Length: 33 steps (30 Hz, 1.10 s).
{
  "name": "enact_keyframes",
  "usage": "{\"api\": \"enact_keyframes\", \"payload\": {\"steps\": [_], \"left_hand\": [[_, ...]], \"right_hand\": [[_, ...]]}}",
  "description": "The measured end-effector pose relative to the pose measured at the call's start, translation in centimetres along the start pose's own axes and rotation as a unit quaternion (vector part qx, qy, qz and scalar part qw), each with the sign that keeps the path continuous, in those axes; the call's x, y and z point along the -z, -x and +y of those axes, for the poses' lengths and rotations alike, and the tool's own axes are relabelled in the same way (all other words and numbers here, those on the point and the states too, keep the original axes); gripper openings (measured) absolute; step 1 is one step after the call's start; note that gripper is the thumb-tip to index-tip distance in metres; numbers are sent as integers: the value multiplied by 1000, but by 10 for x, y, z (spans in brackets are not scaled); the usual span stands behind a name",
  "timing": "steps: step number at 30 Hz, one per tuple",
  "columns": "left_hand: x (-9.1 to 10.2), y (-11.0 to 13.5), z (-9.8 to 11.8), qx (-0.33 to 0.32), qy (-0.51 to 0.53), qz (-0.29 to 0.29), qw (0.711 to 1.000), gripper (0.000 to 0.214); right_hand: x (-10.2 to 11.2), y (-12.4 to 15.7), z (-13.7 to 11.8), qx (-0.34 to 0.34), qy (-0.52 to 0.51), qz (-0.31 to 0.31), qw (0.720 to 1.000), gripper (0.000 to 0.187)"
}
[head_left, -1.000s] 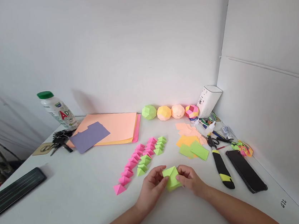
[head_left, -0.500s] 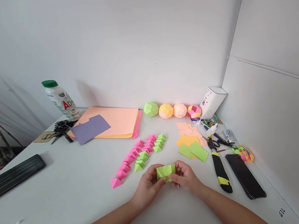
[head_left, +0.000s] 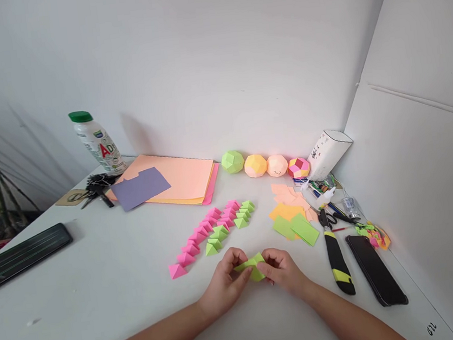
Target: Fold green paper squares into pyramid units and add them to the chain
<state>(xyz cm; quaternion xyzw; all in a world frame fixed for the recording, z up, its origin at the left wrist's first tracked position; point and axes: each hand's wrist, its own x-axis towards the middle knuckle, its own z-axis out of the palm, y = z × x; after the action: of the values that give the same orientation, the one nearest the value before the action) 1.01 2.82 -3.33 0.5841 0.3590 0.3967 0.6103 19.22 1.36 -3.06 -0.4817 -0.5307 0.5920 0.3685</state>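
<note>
Between my two hands is a small green paper piece (head_left: 257,271), creased and partly folded. My left hand (head_left: 226,282) pinches its left end between thumb and fingers. The right side is gripped the same way by my right hand (head_left: 282,270), its thumb on the near face. Some fingertips are hidden behind the paper. Beyond my left hand stand rows of folded pink paper units (head_left: 190,248) and folded green paper units (head_left: 217,238). Flat green paper slips (head_left: 304,229) lie past my right hand, overlapping orange paper slips (head_left: 285,210).
Along the wall sit several paper balls (head_left: 232,161) and a white paper tube (head_left: 329,153). To the right lie a utility knife (head_left: 338,261), scissors (head_left: 327,217) and a phone (head_left: 377,270). Coloured sheets (head_left: 182,175), a bottle (head_left: 98,143) and keys (head_left: 98,187) are at the back left.
The green paper, seen as a flat rectangle before, is now bent, its left part narrowed and its right part tilted. Both hands keep their hold. The whole view has shifted slightly.
</note>
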Motion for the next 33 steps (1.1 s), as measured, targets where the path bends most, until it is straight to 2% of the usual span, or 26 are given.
{"api": "enact_keyframes", "payload": {"steps": [4, 11, 15, 20, 24, 33], "left_hand": [[1, 0, 0, -63, -38, 2, 997, 6], [4, -1, 1, -133, -67, -35, 988, 29], [3, -1, -3, -121, -68, -48, 989, 34], [2, -3, -10, -75, -78, -38, 993, 33], [2, -3, -11, -58, -99, -40, 993, 31], [2, -1, -14, -127, -164, -79, 975, 34]], "right_hand": [[0, 1, -3, 27, 13, -15, 999, 25], [3, 0, 1, 16, 4, -39, 999, 29], [3, 0, 1, 9, 11, -33, 999, 29], [1, 2, 1, 37, -10, 13, 999, 28], [1, 3, 2, 54, -15, 25, 998, 24], [-1, 3, 0, 71, -10, 25, 997, 23]]}}
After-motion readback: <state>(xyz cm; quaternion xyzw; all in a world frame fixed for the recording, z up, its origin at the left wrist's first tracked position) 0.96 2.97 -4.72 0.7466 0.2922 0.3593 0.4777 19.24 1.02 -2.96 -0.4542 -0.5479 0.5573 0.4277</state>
